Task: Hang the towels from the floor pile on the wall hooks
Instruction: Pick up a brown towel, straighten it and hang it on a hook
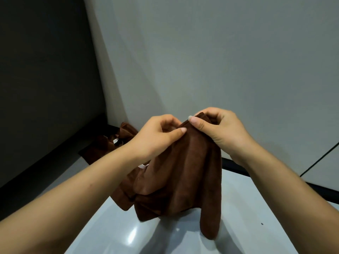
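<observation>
**Brown towel held up by its top edge, pile waiting behind**

The brown towel (181,173) hangs at the centre of the frame, gathered at its top and drooping in loose folds toward the glossy pale floor (256,226). It looks soft, limp and light, with a napped surface unlikely to slip; it will sag wherever it is unsupported, so the sensible hold is along the top hem or a corner. The left hand (157,136) pinches the upper fold between thumb and fingers; the right hand (218,127), just beside it, grips the bunched top edge. Behind the left wrist, left of centre, the remaining towel pile (111,142) lies on the floor against the grey wall (220,61). No hooks are in view.
</observation>
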